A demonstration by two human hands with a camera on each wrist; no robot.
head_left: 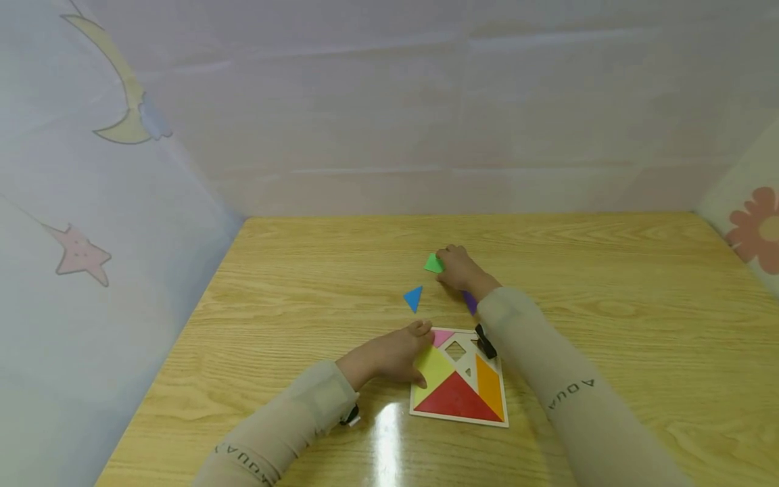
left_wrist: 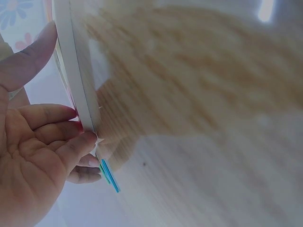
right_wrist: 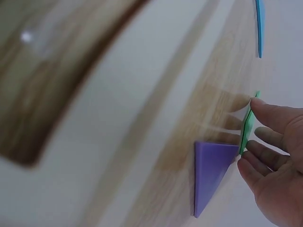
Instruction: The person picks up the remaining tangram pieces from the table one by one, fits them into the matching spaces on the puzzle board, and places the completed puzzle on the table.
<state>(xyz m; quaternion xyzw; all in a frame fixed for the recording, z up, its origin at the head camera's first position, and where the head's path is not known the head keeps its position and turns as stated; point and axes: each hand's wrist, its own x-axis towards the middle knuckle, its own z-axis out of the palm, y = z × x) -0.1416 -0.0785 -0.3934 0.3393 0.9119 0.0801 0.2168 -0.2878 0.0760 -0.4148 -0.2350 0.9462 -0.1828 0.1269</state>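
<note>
A light wooden tangram board (head_left: 467, 359) lies on the table. It carries a red triangle (head_left: 458, 400), a yellow triangle (head_left: 437, 368), an orange parallelogram (head_left: 489, 387) and a pink piece (head_left: 441, 337); bare cut-outs show toward its upper right. Along the board's left edge rests my left hand (head_left: 395, 353), thumb and fingers spread apart. Beyond the board, my right hand (head_left: 458, 269) pinches a flat green piece (right_wrist: 246, 125) between thumb and fingertips, partly covering it. A purple triangle (right_wrist: 210, 175) lies close beneath that hand, and in the head view my wrist hides part of it.
A blue triangle (head_left: 414, 298) lies on the wooden table (head_left: 292, 291) between the board and the green piece. Fabric printed with a moon (head_left: 115, 61) and a star (head_left: 82, 256) hangs at the left, and a pale backdrop (head_left: 426, 122) rises behind the table's far edge.
</note>
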